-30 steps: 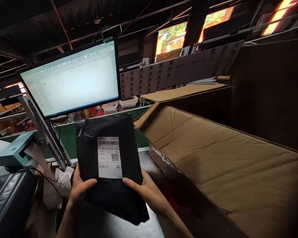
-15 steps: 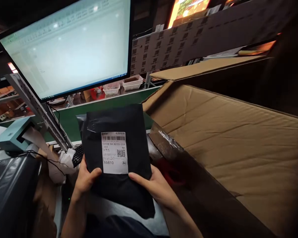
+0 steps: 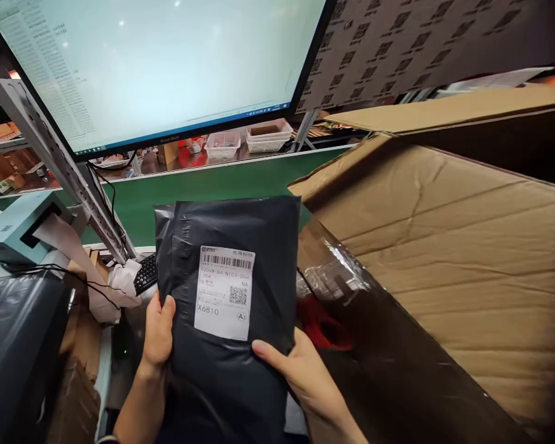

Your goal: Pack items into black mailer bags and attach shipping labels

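A black plastic mailer bag (image 3: 268, 259) with a white shipping label (image 3: 224, 292) is held upright in front of me, low in the middle of the view. My left hand (image 3: 158, 333) grips its left edge, thumb on the front. My right hand (image 3: 300, 370) grips the lower right corner, thumb lying across the front under the label. The label shows a barcode, a QR code and "X6810".
A large monitor (image 3: 166, 61) with a spreadsheet stands on a metal arm (image 3: 60, 166) above a green conveyor belt (image 3: 213, 185). A big open cardboard box (image 3: 444, 234) fills the right. A label printer (image 3: 13, 228), a keyboard (image 3: 145, 273) and black bags (image 3: 18, 345) sit at left.
The view has tilted down and moved closer to the monitor. The mailer bag stays in both hands; my left thumb has slid from the front toward the bag's left edge.
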`<action>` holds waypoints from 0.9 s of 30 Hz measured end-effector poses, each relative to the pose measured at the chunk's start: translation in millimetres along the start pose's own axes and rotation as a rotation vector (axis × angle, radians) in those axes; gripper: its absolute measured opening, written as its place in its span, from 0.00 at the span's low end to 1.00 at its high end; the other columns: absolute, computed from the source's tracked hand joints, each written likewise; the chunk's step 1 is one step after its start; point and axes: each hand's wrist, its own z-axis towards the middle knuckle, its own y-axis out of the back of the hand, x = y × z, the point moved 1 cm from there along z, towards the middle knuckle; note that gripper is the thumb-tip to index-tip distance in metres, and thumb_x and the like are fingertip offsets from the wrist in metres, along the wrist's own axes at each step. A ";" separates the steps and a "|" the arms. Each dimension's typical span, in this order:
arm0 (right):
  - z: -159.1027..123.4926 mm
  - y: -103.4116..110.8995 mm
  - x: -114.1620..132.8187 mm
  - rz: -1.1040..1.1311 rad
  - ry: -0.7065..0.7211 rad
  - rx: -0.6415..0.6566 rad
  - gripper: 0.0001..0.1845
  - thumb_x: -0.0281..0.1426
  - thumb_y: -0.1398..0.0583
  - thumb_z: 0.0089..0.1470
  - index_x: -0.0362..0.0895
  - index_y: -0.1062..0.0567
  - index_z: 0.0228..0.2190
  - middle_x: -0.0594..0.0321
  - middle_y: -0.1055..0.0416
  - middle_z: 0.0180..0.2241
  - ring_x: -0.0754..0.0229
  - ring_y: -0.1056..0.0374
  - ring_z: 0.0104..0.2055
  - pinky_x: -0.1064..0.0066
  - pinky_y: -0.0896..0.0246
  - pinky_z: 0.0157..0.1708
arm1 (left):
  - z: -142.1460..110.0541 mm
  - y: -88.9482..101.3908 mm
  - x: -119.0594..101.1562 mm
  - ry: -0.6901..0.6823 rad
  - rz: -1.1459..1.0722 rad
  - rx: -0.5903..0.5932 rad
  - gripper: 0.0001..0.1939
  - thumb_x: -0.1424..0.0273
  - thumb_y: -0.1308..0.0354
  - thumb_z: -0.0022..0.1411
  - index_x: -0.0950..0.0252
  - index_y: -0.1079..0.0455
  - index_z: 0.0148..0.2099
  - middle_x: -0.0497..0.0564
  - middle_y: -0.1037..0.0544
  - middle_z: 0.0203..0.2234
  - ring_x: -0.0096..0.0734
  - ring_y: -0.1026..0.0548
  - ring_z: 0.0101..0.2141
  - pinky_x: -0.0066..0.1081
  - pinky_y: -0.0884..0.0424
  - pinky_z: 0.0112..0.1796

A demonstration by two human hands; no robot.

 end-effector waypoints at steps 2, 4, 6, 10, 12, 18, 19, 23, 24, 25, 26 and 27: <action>3.6 1.7 -5.2 0.021 -0.016 -0.008 0.36 0.49 0.22 0.34 0.44 0.19 0.44 0.46 0.19 0.47 0.35 0.24 0.51 0.45 0.28 0.54 | 1.9 0.2 1.8 0.015 -0.017 0.002 0.35 0.45 0.39 0.63 0.65 0.28 0.62 0.61 0.18 0.50 0.49 0.20 0.51 0.43 0.24 0.53; 5.8 2.6 -9.3 0.044 -0.046 0.006 0.37 0.49 0.22 0.33 0.44 0.19 0.44 0.46 0.19 0.46 0.35 0.24 0.51 0.44 0.28 0.54 | 4.5 0.8 3.9 0.029 -0.045 0.001 0.35 0.46 0.38 0.62 0.65 0.28 0.62 0.60 0.18 0.50 0.48 0.20 0.50 0.43 0.24 0.53; 6.8 1.4 -11.5 0.074 -0.076 0.028 0.38 0.49 0.23 0.35 0.43 0.19 0.46 0.45 0.19 0.46 0.35 0.24 0.52 0.43 0.30 0.55 | 8.1 1.1 5.6 0.043 -0.070 -0.002 0.35 0.47 0.36 0.61 0.65 0.27 0.61 0.59 0.17 0.49 0.47 0.20 0.50 0.43 0.25 0.55; 7.1 -5.8 -10.3 0.140 -0.117 0.059 0.40 0.48 0.24 0.40 0.43 0.22 0.52 0.44 0.20 0.48 0.36 0.26 0.55 0.44 0.32 0.58 | 15.9 -0.4 7.1 0.079 -0.096 -0.032 0.33 0.48 0.33 0.58 0.64 0.24 0.58 0.57 0.17 0.49 0.48 0.21 0.52 0.44 0.28 0.59; 6.9 -9.4 -8.7 0.178 -0.148 0.078 0.41 0.48 0.24 0.39 0.43 0.22 0.53 0.44 0.21 0.49 0.35 0.26 0.55 0.44 0.32 0.57 | 18.4 -1.7 6.6 0.083 -0.113 -0.066 0.32 0.48 0.32 0.57 0.64 0.23 0.56 0.57 0.17 0.49 0.49 0.21 0.52 0.44 0.27 0.58; 5.7 -14.0 -6.1 0.241 -0.190 0.120 0.44 0.47 0.24 0.36 0.45 0.23 0.55 0.46 0.20 0.49 0.35 0.27 0.56 0.45 0.33 0.59 | 19.1 0.5 5.7 0.094 -0.148 -0.117 0.32 0.49 0.29 0.53 0.66 0.21 0.52 0.57 0.16 0.45 0.50 0.21 0.52 0.41 0.24 0.54; 5.1 -14.6 -5.9 0.237 -0.181 0.123 0.45 0.46 0.23 0.36 0.45 0.23 0.55 0.46 0.21 0.50 0.35 0.28 0.57 0.45 0.34 0.60 | 18.3 1.6 6.5 0.101 -0.160 -0.133 0.32 0.50 0.28 0.51 0.66 0.21 0.52 0.56 0.16 0.44 0.50 0.21 0.52 0.41 0.24 0.54; 0.0 -17.7 -4.7 0.235 -0.171 0.104 0.42 0.45 0.24 0.39 0.46 0.24 0.55 0.46 0.22 0.52 0.37 0.28 0.58 0.47 0.34 0.60 | 13.1 1.6 8.6 0.152 -0.278 -0.175 0.29 0.56 0.28 0.51 0.64 0.21 0.52 0.54 0.15 0.43 0.49 0.20 0.50 0.41 0.23 0.53; -1.7 -18.6 -4.4 0.242 -0.177 0.096 0.41 0.45 0.25 0.40 0.46 0.24 0.55 0.47 0.22 0.52 0.38 0.28 0.58 0.47 0.34 0.60 | 11.8 0.5 8.3 0.163 -0.304 -0.182 0.28 0.56 0.28 0.51 0.64 0.21 0.53 0.53 0.15 0.42 0.48 0.20 0.50 0.41 0.23 0.53; -3.3 -19.4 -4.1 0.249 -0.186 0.086 0.40 0.45 0.25 0.41 0.47 0.24 0.55 0.48 0.21 0.51 0.38 0.28 0.58 0.48 0.33 0.60 | 10.7 -0.7 7.7 0.171 -0.321 -0.189 0.28 0.57 0.28 0.51 0.64 0.21 0.53 0.53 0.15 0.42 0.48 0.19 0.49 0.41 0.23 0.53; -4.6 -20.1 -3.9 0.258 -0.198 0.073 0.39 0.44 0.26 0.42 0.48 0.24 0.55 0.49 0.21 0.50 0.39 0.28 0.58 0.48 0.33 0.60 | 9.9 -1.9 7.0 0.179 -0.330 -0.192 0.28 0.57 0.28 0.51 0.64 0.21 0.52 0.53 0.15 0.41 0.48 0.19 0.49 0.41 0.23 0.52; -5.6 -20.9 -3.7 0.269 -0.210 0.058 0.38 0.44 0.26 0.42 0.48 0.23 0.54 0.50 0.20 0.50 0.39 0.28 0.57 0.49 0.33 0.60 | 9.4 -2.9 6.5 0.186 -0.332 -0.195 0.28 0.57 0.28 0.51 0.64 0.21 0.52 0.53 0.15 0.40 0.48 0.19 0.49 0.41 0.23 0.52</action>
